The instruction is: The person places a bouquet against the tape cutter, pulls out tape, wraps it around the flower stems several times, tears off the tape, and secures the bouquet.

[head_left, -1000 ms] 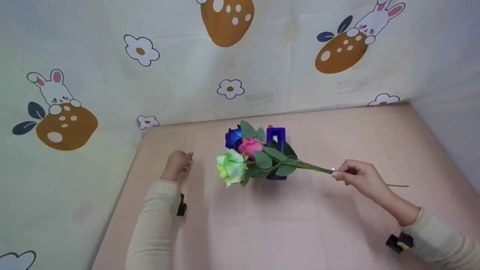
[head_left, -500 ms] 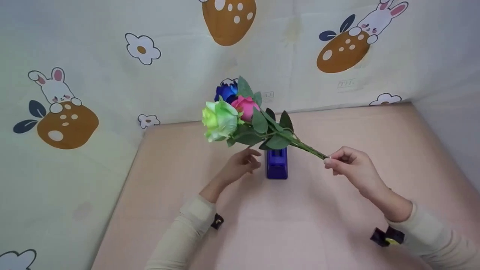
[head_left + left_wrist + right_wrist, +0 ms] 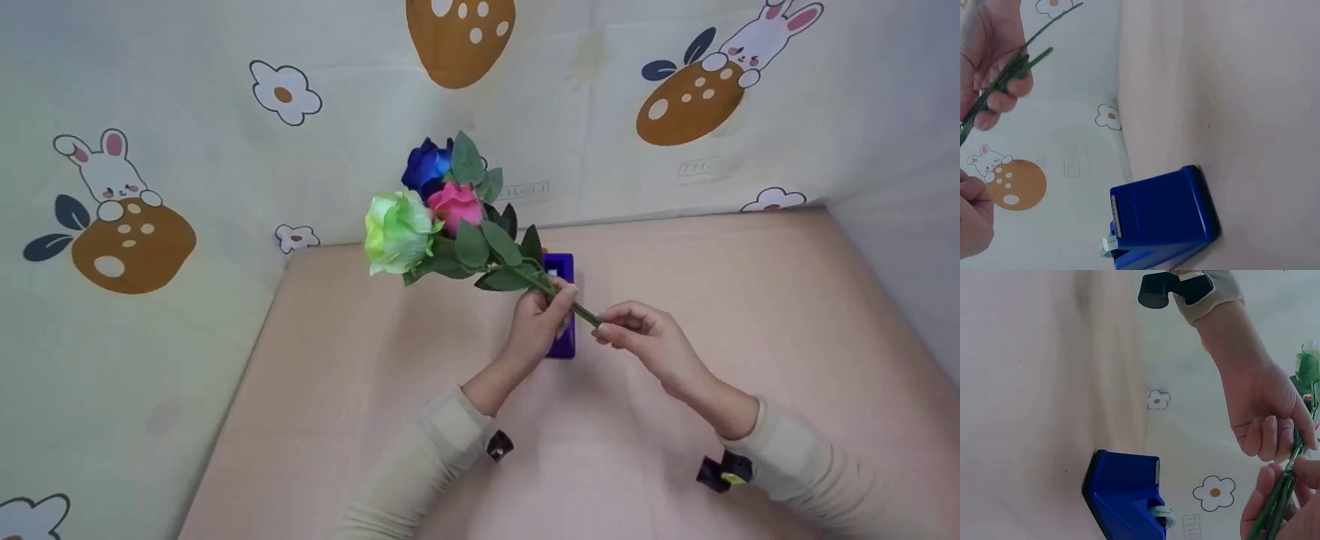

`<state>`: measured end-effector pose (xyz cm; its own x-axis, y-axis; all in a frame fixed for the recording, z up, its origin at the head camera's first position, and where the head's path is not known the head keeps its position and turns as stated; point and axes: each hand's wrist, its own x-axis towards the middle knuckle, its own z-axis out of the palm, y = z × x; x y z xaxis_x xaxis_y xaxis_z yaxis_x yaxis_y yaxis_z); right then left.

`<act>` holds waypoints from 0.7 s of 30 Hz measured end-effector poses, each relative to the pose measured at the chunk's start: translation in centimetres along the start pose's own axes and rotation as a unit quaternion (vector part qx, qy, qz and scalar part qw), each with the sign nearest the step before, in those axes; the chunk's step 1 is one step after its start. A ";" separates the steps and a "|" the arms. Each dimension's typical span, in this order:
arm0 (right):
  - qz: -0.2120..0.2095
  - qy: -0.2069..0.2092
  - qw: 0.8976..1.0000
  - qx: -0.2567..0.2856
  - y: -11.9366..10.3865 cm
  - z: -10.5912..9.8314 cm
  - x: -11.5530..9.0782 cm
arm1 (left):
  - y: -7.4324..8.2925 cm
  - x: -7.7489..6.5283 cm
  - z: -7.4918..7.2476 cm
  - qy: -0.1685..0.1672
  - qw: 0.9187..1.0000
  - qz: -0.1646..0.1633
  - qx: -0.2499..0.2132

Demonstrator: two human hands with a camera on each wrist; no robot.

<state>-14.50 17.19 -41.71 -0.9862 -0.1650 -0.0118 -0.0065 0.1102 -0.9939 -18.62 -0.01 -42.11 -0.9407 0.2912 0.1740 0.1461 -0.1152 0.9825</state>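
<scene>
A bunch of artificial roses is held up in the air, heads to the left: a pale green rose (image 3: 397,234), a pink rose (image 3: 456,207) and a blue rose (image 3: 426,166). My left hand (image 3: 531,326) grips the green stems (image 3: 536,281) just below the leaves, thumb on top. Farther down, my right hand (image 3: 656,343) pinches the same stems between thumb and fingers. In the right wrist view, both hands are close together on the stems (image 3: 1282,498). Below them a blue tape dispenser (image 3: 564,346) stands on the table, partly covered by my left hand.
A pinkish cloth covers the table (image 3: 337,420). Behind it hangs a pale backdrop (image 3: 360,150) with printed rabbits and flowers. A small roll of tape (image 3: 1162,516) shows in the dispenser. Each wrist carries a black camera mount (image 3: 724,471).
My left hand has come from the table's left side to the stems and taken hold of them. My right hand has lifted the roses off the dispenser and moved left.
</scene>
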 end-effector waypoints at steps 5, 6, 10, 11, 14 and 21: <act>0.057 -0.061 0.995 -0.046 -0.7 -0.9 0.8 | -0.1 0.1 -0.4 0.000 1.000 -0.010 0.019; 0.064 -0.072 0.994 -0.058 -0.8 -1.0 1.1 | -0.2 0.1 -0.6 -0.005 1.000 -0.011 0.026; 0.066 -0.102 0.990 -0.073 -0.6 -1.0 2.0 | -0.4 0.0 -1.0 -0.034 0.998 -0.027 0.047; 0.062 -0.102 0.990 -0.071 -0.4 -0.8 2.1 | -0.4 -0.1 -1.0 -0.041 0.997 -0.032 0.054; 0.038 -0.085 0.994 -0.050 0.1 -0.3 2.3 | -0.4 -0.3 -1.2 -0.054 0.995 -0.046 0.065; -0.044 -0.027 0.998 -0.029 1.1 1.4 1.6 | -0.5 -0.4 -1.9 -0.078 0.994 -0.042 0.057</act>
<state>-15.89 15.66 -42.95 -0.9712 -0.2284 0.0682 -0.1043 0.1500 -0.9832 -18.93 -1.90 -42.80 -0.8930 0.4408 0.0909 0.1117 0.0214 0.9935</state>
